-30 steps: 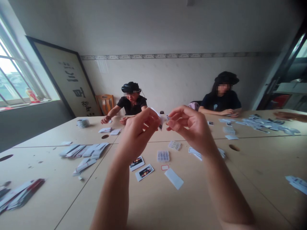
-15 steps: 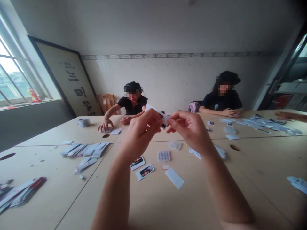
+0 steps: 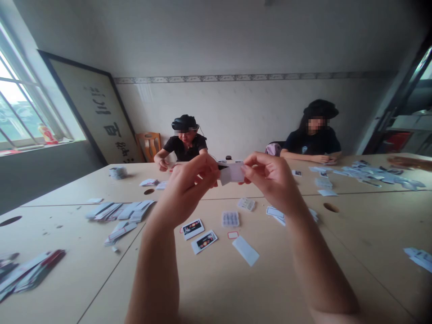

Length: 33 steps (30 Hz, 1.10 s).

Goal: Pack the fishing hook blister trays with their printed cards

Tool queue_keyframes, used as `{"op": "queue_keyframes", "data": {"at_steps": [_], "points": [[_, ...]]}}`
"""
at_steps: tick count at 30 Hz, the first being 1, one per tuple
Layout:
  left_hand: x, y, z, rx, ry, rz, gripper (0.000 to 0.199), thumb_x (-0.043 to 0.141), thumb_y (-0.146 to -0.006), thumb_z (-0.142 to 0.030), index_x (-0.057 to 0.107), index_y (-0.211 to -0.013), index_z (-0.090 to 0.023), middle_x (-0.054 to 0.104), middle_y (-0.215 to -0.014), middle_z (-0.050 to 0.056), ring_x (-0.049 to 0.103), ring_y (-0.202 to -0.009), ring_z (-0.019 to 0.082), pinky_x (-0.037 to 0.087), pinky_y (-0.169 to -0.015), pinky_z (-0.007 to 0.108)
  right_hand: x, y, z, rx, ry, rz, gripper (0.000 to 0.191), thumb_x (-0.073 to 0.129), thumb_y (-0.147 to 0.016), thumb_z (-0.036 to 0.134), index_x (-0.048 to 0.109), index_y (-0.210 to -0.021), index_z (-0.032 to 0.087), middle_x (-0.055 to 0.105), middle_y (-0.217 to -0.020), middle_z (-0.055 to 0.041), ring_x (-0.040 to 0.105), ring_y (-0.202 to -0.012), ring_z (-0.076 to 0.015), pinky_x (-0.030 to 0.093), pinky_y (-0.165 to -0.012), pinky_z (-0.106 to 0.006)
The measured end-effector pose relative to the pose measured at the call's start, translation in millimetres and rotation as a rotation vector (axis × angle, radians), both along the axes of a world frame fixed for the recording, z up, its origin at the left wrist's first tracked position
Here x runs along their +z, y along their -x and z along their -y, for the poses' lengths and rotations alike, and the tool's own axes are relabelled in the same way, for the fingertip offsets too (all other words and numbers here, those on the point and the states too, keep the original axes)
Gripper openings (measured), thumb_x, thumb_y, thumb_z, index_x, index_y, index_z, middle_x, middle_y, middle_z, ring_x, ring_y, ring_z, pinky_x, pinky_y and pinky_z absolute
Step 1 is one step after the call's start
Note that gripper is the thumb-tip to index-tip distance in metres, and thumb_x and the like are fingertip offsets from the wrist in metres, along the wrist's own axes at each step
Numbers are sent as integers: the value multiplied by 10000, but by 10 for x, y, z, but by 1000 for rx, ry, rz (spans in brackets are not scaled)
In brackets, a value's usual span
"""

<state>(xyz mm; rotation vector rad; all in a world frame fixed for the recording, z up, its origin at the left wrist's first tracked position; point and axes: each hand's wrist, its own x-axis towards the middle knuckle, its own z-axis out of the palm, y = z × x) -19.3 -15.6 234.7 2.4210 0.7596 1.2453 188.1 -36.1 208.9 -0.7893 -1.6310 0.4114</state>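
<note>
In the head view, the left hand [image 3: 199, 180] and the right hand [image 3: 268, 177] are raised above the worktop [image 3: 270, 279]. Both hands are grasping, between thumb and fingers, one small white piece [image 3: 234, 173]. The piece is in the air between them; the left hand pinches it near its dark part, and the right hand pinches the other end.

Below the hands, on the worktop, there is a clear box [image 3: 230, 219] with small compartments, and a second box [image 3: 246, 204] lies just beside it, a little farther away. What is inside them is too small to tell. Nearer to the camera lie two picture cards [image 3: 205, 242], a red-edged label [image 3: 232, 235] and a white strip [image 3: 245, 251], which is placed slantwise. Toward the left are several paper stacks [image 3: 118, 212], and at the far right is a loose pile [image 3: 380, 174].

Across the worktop sit two persons, one at the left [image 3: 185, 144] and one at the right [image 3: 312, 141], both with black headwear.
</note>
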Motion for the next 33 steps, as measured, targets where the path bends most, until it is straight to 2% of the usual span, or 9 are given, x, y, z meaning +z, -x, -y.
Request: {"op": "queue_keyframes", "data": {"at_steps": [8, 15, 19, 26, 33], "points": [[0, 37, 3, -4, -2, -19, 118, 548, -954, -253, 598, -874, -182, 593, -771, -7, 575, -670, 89, 494, -603, 222, 3, 6, 0, 2, -18, 16, 188, 634, -929, 331, 623, -822, 177, 656, -700, 13, 655, -655, -112, 490, -574, -198], [-24, 14, 17, 29, -31, -70, 146, 529, -956, -236, 622, -863, -173, 642, -793, 8, 614, -711, 95, 497, -621, 217, -14, 61, -6, 61, -2, 36, 188, 695, -894, 368, 643, -863, 189, 670, -797, 9, 672, -664, -119, 504, -574, -208], [-32, 16, 17, 52, -48, -128, 142, 511, -953, -218, 636, -895, -182, 629, -797, 7, 603, -703, 92, 481, -605, 220, -28, 88, -24, 103, 3, 92, 184, 652, -932, 367, 667, -878, 192, 682, -784, 3, 673, -687, -125, 506, -593, -213], [2, 42, 20, 19, -83, -155, 157, 491, -959, -208, 629, -901, -160, 616, -765, 8, 597, -699, 88, 493, -629, 220, -14, 74, -14, 53, -31, 63, 250, 609, -954, 347, 589, -768, 181, 553, -676, 38, 484, -588, -76, 380, -524, -206], [40, 57, 25, -15, -112, -180, 171, 487, -958, -214, 609, -852, -161, 632, -795, 14, 588, -662, 73, 493, -593, 188, 15, 44, 9, 70, -30, 65, 279, 593, -955, 311, 526, -717, 181, 475, -650, 54, 425, -570, -65, 337, -519, -210]]}}
